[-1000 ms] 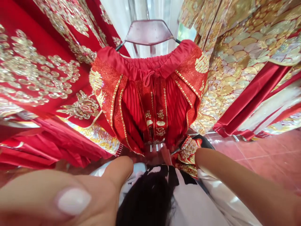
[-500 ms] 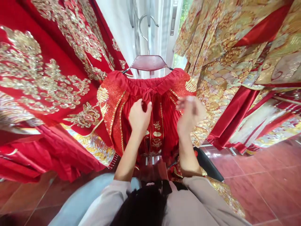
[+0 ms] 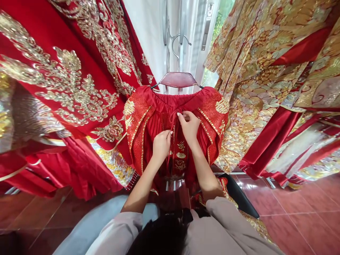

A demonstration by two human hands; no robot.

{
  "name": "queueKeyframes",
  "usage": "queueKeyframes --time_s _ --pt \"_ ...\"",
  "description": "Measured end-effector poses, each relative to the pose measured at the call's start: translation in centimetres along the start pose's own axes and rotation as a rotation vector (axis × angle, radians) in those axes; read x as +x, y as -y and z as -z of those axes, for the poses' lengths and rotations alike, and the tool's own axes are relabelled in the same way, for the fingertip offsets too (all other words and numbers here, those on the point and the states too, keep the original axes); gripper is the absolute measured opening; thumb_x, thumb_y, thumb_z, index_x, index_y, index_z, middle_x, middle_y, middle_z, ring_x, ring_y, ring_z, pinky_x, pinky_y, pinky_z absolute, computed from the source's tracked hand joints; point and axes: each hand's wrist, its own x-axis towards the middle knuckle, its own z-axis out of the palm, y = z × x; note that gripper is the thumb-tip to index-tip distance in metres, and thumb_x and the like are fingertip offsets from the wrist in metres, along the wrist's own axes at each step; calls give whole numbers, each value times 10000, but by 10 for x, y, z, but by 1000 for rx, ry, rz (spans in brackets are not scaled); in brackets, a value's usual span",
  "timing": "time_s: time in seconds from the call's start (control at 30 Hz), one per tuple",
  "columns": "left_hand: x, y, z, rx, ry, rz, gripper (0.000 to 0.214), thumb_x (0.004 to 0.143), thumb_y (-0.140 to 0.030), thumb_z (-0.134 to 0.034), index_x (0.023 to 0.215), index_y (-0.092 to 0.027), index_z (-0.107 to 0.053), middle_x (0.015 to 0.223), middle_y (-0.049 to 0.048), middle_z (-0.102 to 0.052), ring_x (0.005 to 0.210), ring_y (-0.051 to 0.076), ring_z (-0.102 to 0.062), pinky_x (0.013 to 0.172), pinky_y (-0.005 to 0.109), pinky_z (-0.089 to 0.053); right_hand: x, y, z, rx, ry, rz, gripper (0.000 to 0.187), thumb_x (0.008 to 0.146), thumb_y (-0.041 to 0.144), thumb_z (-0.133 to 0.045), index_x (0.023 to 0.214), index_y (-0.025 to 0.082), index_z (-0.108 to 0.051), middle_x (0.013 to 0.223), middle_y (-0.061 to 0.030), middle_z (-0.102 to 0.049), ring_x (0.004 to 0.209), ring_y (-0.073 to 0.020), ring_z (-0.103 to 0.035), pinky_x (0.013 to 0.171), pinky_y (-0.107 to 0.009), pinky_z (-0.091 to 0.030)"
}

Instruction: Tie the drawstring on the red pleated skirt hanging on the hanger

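A red pleated skirt [image 3: 212, 104] with gold embroidery and beaded trim hangs by its gathered waistband from a dark red hanger [image 3: 178, 80] with a metal hook. At the waistband's front centre is a thin red drawstring [image 3: 173, 117], looped in a bow. My left hand [image 3: 160, 144] is closed in a pinch below the bow, apparently on a hanging end of the string. Higher and to the right, my right hand [image 3: 190, 126] has its thumb and fingers curled together at the bow's right side. The string between the fingertips is mostly hidden.
Red garments with gold sequins [image 3: 79, 88] hang close on the left, and a gold patterned robe [image 3: 255, 88] hangs on the right. Behind the hanger are a white door frame [image 3: 207, 32] and metal rails. A black object [image 3: 243, 198] lies low at right above the red tiled floor [image 3: 297, 209].
My right hand has come in from the skirt's right side to the bow. My left hand has moved slightly down and its fingers have closed. The view has shifted a little.
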Motion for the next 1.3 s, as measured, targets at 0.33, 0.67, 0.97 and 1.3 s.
queueKeyframes --time_s 0.33,0.67,0.97,1.3 --pt "4 -16 3 49 39 -34 263 932 -176 -431 1001 -126 -680 981 118 -692 887 221 -654 817 302 -488 4 8 -30 -202 -176 -42 155 856 242 -472 852 154 -600 880 -95 -641 821 -193 -580 838 -330 -426" --pt "9 -15 14 -39 -143 -76 251 920 -221 -443 1068 -137 -627 1027 105 -671 932 213 -628 854 309 -479 7 7 -29 268 -224 -201 89 744 230 -536 699 152 -540 607 40 -472 556 -77 -422 570 -208 -383" --pt "57 -43 33 -187 -204 -372 224 894 -231 -543 1099 -173 -614 1075 77 -605 1013 192 -551 948 339 -416 -5 22 -11 665 -150 -212 113 682 259 -610 711 172 -543 575 62 -454 454 -31 -326 415 -175 -273" --pt "78 -18 23 -393 -125 -308 191 887 -150 -525 930 -190 -707 938 33 -666 885 141 -608 833 264 -465 3 20 -20 905 48 -438 170 758 224 -529 649 207 -399 509 89 -193 427 -60 -152 373 -187 -202"
